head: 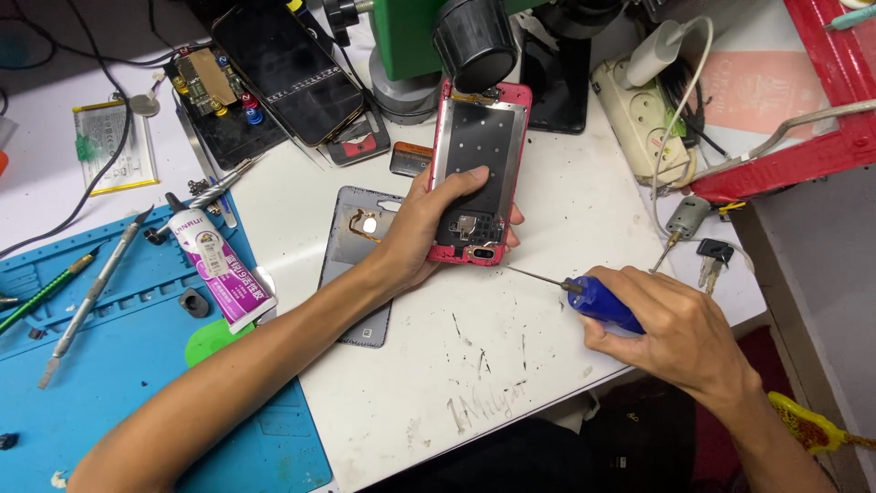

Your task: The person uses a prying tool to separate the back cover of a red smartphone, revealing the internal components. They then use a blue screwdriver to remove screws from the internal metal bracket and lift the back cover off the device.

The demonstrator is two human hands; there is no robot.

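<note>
Left hand (429,233) wrapped around the lower half of an opened red-framed smartphone (478,173), thumb laid across the bare metal midplate, fingers curled behind the far edge; closed firmly on the phone, held at centre of view, just off the white bench top (511,365), under the black eyepiece of a green microscope (474,41) at 12 o'clock. Right hand (680,333) at 4 o'clock, fisted around the blue handle of a precision screwdriver (598,301); thin shaft aimed toward 10 o'clock, tip just short of the phone's bottom corner, not touching as far as can be seen.

Judged light and stiff along the frame but fragile inside: exposed board, camera ring and flex connectors near the lower end; best gripped by the red side rails, not the open middle; metal plate likely slippery under a thumb.

Beneath the left wrist, a grey back cover (360,265) flat on the bench. At 9 o'clock, a blue repair mat (119,365) with a pink-and-white glue tube (219,265) and a metal spudger (91,297). At 11 o'clock, a dark phone (287,68) face up. At 1 o'clock, a white power strip (639,119); at 3 o'clock, keys (712,256) near the bench edge.
</note>
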